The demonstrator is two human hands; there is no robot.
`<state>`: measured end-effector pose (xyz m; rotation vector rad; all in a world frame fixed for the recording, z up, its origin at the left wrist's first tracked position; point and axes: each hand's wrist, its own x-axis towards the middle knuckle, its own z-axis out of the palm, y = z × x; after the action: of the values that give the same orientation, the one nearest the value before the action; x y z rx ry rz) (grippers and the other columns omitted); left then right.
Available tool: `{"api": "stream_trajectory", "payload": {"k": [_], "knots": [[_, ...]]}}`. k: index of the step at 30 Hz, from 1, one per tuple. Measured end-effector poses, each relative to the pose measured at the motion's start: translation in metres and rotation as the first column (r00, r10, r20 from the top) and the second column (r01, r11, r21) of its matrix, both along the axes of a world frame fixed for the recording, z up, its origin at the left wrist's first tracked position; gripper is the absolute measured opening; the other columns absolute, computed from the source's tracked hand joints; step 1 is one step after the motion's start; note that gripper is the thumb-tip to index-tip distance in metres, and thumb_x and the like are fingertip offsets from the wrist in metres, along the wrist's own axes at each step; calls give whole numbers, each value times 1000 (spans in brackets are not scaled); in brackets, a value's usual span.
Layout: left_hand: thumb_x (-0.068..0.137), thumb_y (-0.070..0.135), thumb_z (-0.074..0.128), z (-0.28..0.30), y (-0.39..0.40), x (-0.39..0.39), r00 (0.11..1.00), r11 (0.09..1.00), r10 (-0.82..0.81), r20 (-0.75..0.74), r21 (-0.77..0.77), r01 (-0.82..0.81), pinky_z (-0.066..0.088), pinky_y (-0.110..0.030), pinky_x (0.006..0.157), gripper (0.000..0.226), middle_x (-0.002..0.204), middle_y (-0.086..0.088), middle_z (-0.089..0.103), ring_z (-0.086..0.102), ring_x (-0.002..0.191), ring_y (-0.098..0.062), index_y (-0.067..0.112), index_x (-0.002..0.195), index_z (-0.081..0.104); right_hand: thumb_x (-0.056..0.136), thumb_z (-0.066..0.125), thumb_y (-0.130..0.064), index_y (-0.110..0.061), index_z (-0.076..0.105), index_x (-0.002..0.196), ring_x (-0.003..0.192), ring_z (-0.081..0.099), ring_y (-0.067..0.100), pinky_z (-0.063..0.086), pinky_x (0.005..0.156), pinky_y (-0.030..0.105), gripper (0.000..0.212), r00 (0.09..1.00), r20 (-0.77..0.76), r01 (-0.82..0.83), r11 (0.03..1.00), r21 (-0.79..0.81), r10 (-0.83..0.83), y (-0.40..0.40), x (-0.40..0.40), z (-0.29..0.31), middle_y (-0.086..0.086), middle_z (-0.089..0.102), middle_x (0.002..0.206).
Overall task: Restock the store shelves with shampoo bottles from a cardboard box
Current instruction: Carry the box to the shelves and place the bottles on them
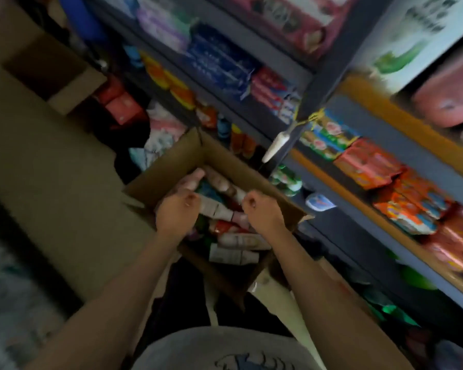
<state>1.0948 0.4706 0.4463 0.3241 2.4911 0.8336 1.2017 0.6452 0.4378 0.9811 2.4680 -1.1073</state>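
An open cardboard box [171, 166] sits low in front of me, next to the shelves, with several shampoo bottles [238, 240] lying in it, white, red and teal. My left hand [177, 212] is over the box's left side and its fingers curl round a pale pinkish bottle [194, 178] that points toward the far corner. My right hand [259, 209] hovers over the middle of the box with fingers curled into a loose fist, and nothing shows inside it. The whole frame is blurred.
Dark shelves [278, 62] rise to the right and ahead, packed with colourful packets, boxes and small bottles. A white tool [277, 145] hangs from a shelf post by the box. Another cardboard box [72, 94] stands at the far left on the tan floor [51, 196].
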Motion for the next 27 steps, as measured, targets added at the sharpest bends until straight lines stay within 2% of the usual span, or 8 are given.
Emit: {"api": "stream_trajectory", "payload": {"k": [3,7,10,14,19,23,25,27], "knots": [[91,25,50,-40,-43,-5,996,1000,-10,-93,-30,8,51,-38,69,32,79,-19,68,66,74,-37,2,79,68,99,47,-22,-15,56,93,100,60,31,44,76,33,13,973,211,-65,990,-122,90,-33,-16,-58,13,63,102],[79,26,46,-71,-66,-3,940,977,-197,-279,-138,164,38,-26,45,28,50,-9,55,52,40,-29,13,56,55,97,51,-20,-5,60,122,115,56,32,41,85,30,30,921,376,-59,989,-133,106,-60,-28,-110,17,61,125],[79,27,50,-83,-62,-7,876,965,-255,-409,-159,206,34,-25,48,25,51,-6,54,51,42,-29,15,58,57,92,58,-17,-5,48,135,127,46,33,36,102,32,46,935,347,-52,996,-73,75,-69,-38,-139,18,50,138],[82,22,58,-100,-52,-12,864,977,-207,-459,-54,205,42,-30,49,21,54,-2,56,53,46,-25,13,63,62,88,64,-21,-6,35,142,134,37,34,34,110,43,63,929,360,-115,991,68,83,-59,-55,-173,19,41,144],[82,20,60,-105,-50,-12,855,982,-167,-491,-4,190,41,-31,54,18,58,2,58,54,51,-19,14,66,64,93,60,-26,-12,44,134,132,38,33,32,109,51,46,735,644,-365,924,110,214,-31,-48,-193,13,43,142],[82,19,59,-106,-46,-13,835,980,-167,-524,3,198,41,-31,54,17,55,2,56,52,49,-20,14,66,63,88,55,-45,-19,38,143,138,27,31,29,108,58,63,564,795,-482,871,97,223,-25,-43,-186,10,30,147],[82,18,60,-106,-46,-13,838,981,-168,-520,-5,194,41,-31,54,17,55,2,55,51,48,-20,14,66,63,92,48,-45,-23,46,138,134,35,33,34,103,62,51,605,766,-392,919,51,216,-26,-43,-186,10,38,143],[83,19,58,-105,-46,-14,850,980,-187,-493,-35,195,42,-32,53,18,54,3,55,51,48,-20,15,65,62,89,48,-51,-29,58,117,118,52,33,43,96,56,37,723,662,-254,967,-11,197,-28,-43,-177,9,56,127]]}}
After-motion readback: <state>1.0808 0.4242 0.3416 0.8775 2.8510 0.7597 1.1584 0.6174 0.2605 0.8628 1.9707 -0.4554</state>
